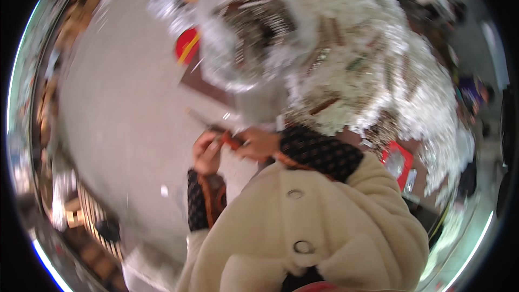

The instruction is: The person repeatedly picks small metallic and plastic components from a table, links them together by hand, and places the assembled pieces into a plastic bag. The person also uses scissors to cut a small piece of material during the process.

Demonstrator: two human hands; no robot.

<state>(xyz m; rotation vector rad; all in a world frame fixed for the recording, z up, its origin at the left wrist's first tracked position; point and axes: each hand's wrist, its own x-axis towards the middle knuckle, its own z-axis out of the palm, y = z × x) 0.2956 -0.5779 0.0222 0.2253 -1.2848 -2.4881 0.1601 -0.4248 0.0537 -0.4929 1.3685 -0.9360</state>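
Observation:
My right hand [260, 143] is closed around a small red-handled piece [231, 140], blurred by motion, so its exact kind does not show. Beside it my left hand [206, 155] has its fingers drawn together close to the red end. A thin dark shaft [201, 117] sticks out past the fingers, up and to the left; which hand grips it I cannot tell. What sits between the left fingertips is hidden. Ahead of both hands stands a clear plastic bag [216, 70] with dark and silvery thin metal parts [259, 27] inside.
A broad heap of clear and whitish small pieces [367, 32] covers the brown table [208, 84] ahead and right. A brown strip [324, 106] lies on it. Farther right is a red tray [404, 176]. A red round object with a yellow bar [187, 46] sits left of the bag, beside grey floor [124, 75].

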